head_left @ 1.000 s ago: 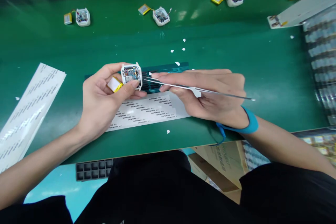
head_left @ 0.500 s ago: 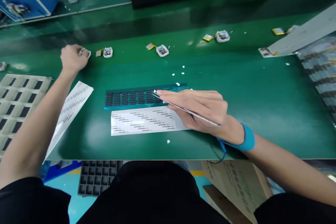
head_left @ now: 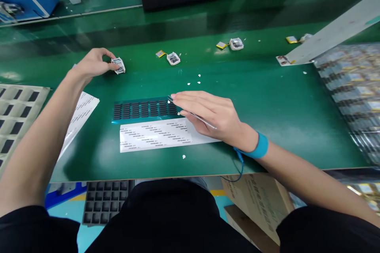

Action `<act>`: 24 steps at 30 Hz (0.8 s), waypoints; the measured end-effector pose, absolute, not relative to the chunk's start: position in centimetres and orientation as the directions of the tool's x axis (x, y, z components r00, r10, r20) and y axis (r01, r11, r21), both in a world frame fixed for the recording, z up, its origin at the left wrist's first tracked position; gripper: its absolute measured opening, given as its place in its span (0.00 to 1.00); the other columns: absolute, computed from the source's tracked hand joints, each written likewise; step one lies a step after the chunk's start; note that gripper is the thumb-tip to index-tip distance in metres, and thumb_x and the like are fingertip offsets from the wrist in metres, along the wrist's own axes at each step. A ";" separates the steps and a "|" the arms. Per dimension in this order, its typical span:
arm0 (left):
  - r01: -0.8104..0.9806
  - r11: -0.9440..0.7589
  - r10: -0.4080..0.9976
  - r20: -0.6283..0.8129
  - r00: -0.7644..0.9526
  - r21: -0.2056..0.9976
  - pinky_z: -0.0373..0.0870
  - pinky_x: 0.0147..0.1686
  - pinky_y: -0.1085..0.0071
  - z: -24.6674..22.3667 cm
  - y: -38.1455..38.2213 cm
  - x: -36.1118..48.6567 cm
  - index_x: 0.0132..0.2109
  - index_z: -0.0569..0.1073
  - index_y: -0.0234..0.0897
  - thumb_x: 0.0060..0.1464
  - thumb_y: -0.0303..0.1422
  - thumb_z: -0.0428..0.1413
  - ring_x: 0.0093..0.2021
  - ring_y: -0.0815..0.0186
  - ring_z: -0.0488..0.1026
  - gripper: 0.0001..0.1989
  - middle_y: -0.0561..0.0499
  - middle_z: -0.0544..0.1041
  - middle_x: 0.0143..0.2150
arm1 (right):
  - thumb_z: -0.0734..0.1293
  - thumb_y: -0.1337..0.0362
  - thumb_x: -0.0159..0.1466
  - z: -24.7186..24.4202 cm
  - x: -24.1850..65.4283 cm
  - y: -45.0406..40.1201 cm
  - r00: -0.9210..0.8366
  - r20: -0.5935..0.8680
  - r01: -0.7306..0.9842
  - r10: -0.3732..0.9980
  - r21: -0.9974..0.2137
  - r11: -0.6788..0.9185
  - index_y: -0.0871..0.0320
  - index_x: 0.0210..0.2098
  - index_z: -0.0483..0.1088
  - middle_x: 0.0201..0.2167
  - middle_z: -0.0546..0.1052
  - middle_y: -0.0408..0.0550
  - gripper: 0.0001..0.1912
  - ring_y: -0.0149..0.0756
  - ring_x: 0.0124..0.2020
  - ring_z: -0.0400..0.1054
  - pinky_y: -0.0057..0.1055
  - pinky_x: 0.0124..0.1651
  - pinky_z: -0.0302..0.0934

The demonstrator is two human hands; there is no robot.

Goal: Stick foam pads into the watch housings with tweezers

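Note:
At the left, my left hand (head_left: 96, 63) has thumb and fingers pinched on a small white square casing (head_left: 119, 65) with a circuit board in it. The casing is tilted; its underside is hidden. My right hand (head_left: 208, 112) is closed round thin metal tweezers (head_left: 204, 121), tips pointing left. It hovers over the right end of a teal sheet (head_left: 142, 121) with rows of small black strips (head_left: 144, 109). A bit of white lies by the tweezer tips. Just below the teal sheet lies a white printed backing sheet (head_left: 148, 138), partly under my right hand.
More casings (head_left: 173, 58) with yellow batteries (head_left: 160, 53) lie along the green bench (head_left: 267, 102). White scraps (head_left: 199, 82) are scattered mid-bench. A pale tray (head_left: 26, 106) stands left, clear stacked trays (head_left: 347, 95) right. A slanted post (head_left: 329, 27) rises at the right.
My left hand has moved right from one casing to the neighbouring one and now grips it, tilted. My right hand stays near the teal sheet with the tweezers. The whole view has shifted slightly.

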State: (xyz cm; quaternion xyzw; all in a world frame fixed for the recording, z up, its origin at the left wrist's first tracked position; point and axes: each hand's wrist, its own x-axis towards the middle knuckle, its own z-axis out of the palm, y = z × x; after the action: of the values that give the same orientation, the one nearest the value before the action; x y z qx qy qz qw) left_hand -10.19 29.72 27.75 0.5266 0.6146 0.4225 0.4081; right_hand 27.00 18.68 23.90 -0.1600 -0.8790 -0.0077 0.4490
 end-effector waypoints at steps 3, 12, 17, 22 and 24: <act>0.475 0.088 0.992 -0.034 -0.121 0.876 0.62 0.66 0.64 28.5 28.0 -8.3 0.33 0.76 0.40 0.41 0.27 0.81 0.42 0.63 0.66 0.21 0.60 0.74 0.28 | 0.65 0.71 0.76 23.8 26.9 18.8 -0.530 0.796 0.302 0.293 -0.146 0.942 0.58 0.59 0.74 0.54 0.85 0.52 0.14 0.40 0.53 0.83 0.37 0.52 0.82; 0.017 -0.073 0.995 0.071 0.072 0.997 0.77 0.32 0.65 28.1 16.2 3.3 0.52 0.80 0.41 0.56 0.38 0.74 0.26 0.64 0.79 0.19 0.55 0.83 0.30 | 0.56 0.71 0.81 24.2 26.0 17.3 -0.474 0.764 0.359 0.437 -0.286 0.889 0.57 0.54 0.71 0.36 0.81 0.43 0.13 0.31 0.34 0.75 0.29 0.36 0.67; -0.040 0.016 0.998 -0.014 0.064 0.999 0.82 0.34 0.67 28.4 12.5 5.6 0.44 0.78 0.42 0.54 0.36 0.75 0.31 0.60 0.84 0.16 0.53 0.84 0.33 | 0.66 0.60 0.80 23.7 25.4 16.0 -0.459 0.739 0.335 0.492 -0.369 0.867 0.59 0.54 0.73 0.37 0.81 0.42 0.09 0.25 0.31 0.74 0.22 0.29 0.62; 0.002 -0.073 0.997 0.072 0.031 0.997 0.78 0.26 0.71 27.6 11.8 5.4 0.44 0.76 0.41 0.55 0.36 0.75 0.27 0.63 0.82 0.17 0.54 0.83 0.32 | 0.71 0.68 0.76 23.5 25.2 15.8 -0.381 0.789 0.318 0.482 -0.378 0.870 0.62 0.51 0.75 0.42 0.85 0.45 0.06 0.26 0.38 0.81 0.20 0.40 0.72; 0.056 -0.135 0.990 0.132 0.054 0.989 0.77 0.24 0.72 27.2 11.6 5.2 0.48 0.77 0.41 0.59 0.36 0.73 0.27 0.64 0.81 0.15 0.53 0.83 0.33 | 0.72 0.67 0.75 23.5 25.3 15.8 -0.368 0.804 0.327 0.468 -0.359 0.874 0.61 0.51 0.75 0.43 0.86 0.45 0.07 0.28 0.39 0.82 0.21 0.42 0.74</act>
State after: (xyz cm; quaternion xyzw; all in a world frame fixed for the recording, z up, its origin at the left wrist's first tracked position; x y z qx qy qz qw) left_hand 5.22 11.56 27.16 0.5594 0.4673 0.5048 0.4625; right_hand 25.26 15.77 23.55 -0.2413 -0.8241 0.0692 0.5079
